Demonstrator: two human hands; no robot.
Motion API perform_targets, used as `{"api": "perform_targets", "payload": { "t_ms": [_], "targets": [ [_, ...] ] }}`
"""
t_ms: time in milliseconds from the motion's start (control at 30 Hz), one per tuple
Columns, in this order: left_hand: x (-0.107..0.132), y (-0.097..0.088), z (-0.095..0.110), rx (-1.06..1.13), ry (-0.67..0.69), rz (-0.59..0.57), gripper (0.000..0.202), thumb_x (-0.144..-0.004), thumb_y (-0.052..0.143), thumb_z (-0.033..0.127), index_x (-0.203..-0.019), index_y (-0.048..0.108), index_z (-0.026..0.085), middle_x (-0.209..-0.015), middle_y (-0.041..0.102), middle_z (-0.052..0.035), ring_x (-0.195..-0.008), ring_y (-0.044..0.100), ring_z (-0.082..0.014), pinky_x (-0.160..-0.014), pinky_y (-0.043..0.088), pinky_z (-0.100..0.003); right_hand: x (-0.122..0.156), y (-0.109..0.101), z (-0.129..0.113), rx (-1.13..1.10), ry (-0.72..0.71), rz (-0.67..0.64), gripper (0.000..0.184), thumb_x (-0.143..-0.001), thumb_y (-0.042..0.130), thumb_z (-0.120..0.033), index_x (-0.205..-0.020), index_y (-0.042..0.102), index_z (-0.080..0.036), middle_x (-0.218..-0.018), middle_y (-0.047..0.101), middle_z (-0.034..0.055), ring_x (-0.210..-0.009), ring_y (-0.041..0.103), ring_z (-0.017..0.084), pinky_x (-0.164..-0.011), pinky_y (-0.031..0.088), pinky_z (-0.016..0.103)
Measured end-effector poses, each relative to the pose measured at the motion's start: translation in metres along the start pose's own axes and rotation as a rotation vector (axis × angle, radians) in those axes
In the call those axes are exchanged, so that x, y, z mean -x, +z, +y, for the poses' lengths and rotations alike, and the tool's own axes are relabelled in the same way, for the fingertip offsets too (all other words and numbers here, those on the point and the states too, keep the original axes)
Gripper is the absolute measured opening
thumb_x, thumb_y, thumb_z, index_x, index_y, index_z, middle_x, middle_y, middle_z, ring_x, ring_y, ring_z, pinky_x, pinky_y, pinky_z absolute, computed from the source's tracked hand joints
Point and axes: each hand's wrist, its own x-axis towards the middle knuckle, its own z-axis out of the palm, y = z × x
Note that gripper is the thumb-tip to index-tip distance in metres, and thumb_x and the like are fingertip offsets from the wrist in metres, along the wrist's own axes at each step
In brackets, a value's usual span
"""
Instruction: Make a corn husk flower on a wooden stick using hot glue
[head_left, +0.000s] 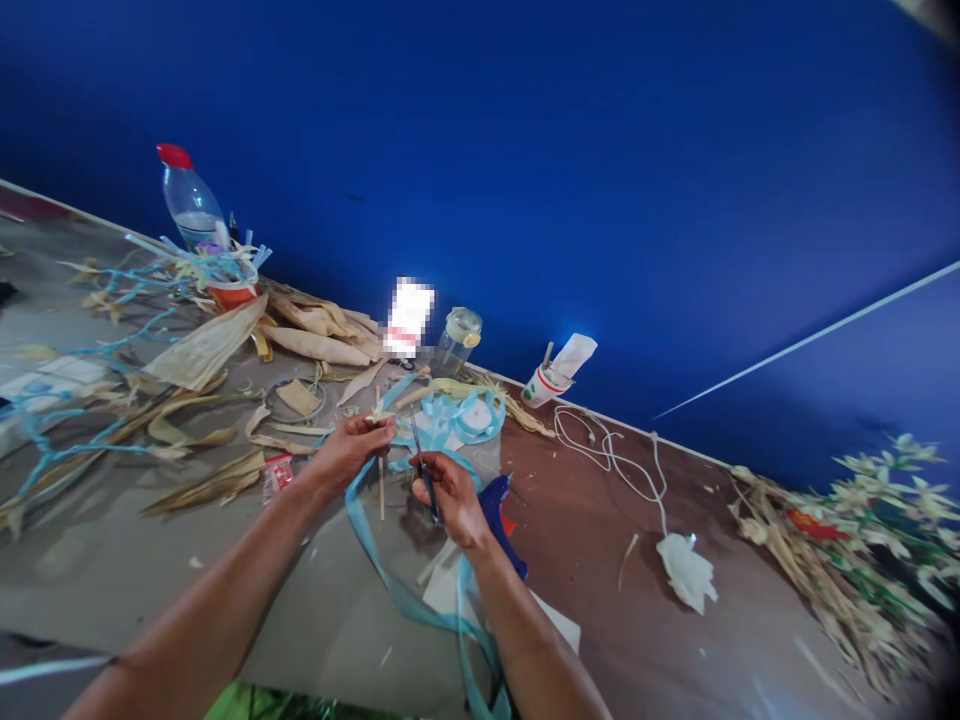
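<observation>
My left hand (346, 452) is closed in a pinch on a thin pale stick (382, 492), which stands nearly upright with a small pale husk piece at its top. A light blue ribbon (369, 545) runs from beside these fingers and hangs down in a loop toward my right forearm. In my right hand (454, 500) is a pair of scissors (417, 438), its blades pointing up and away, close to the stick. Whether the blades touch anything I cannot tell. Behind the hands lies a heap of the same blue ribbon (442, 418). A blue glue gun (495, 510) rests beside my right wrist.
Dried corn husks (319, 345) and blue-wrapped stems (60, 450) cover the left side. Along the blue wall stand a red-capped bottle (187, 200), a glass jar (457, 335) and a white cup (544, 385). A white cable (615, 455) and white flowers (900, 490) are at right.
</observation>
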Motion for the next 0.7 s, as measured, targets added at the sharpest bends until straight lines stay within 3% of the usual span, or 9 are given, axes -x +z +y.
{"api": "perform_targets", "payload": {
  "t_ms": [167,700],
  "targets": [
    [0.0019,0.0017,0.0034,-0.014,-0.027,0.012,0.022,-0.050,0.081,0.025,-0.062,0.066,0.014,-0.053,0.056,0.0031,-0.047,0.047,-0.0056,-0.048,0.037,-0.018,-0.0003,-0.0027,0.0025,0.081,-0.031,-0.016,0.024,-0.068,0.063,-0.032,-0.088,0.065,-0.020,-0.060,0.049,-0.0044,-0.052,0.041,0.009,-0.050,0.036,0.019],
    [-0.0009,-0.0018,0.0002,-0.092,0.009,-0.040,0.024,-0.053,0.079,0.030,-0.060,0.064,0.013,-0.051,0.052,0.0036,-0.046,0.042,-0.0055,-0.046,0.034,-0.018,0.0014,0.0010,-0.0017,0.049,-0.028,-0.008,0.022,-0.067,0.065,-0.034,-0.083,0.066,-0.021,-0.055,0.045,-0.0055,-0.048,0.038,0.008,-0.047,0.033,0.019]
  ]
}}
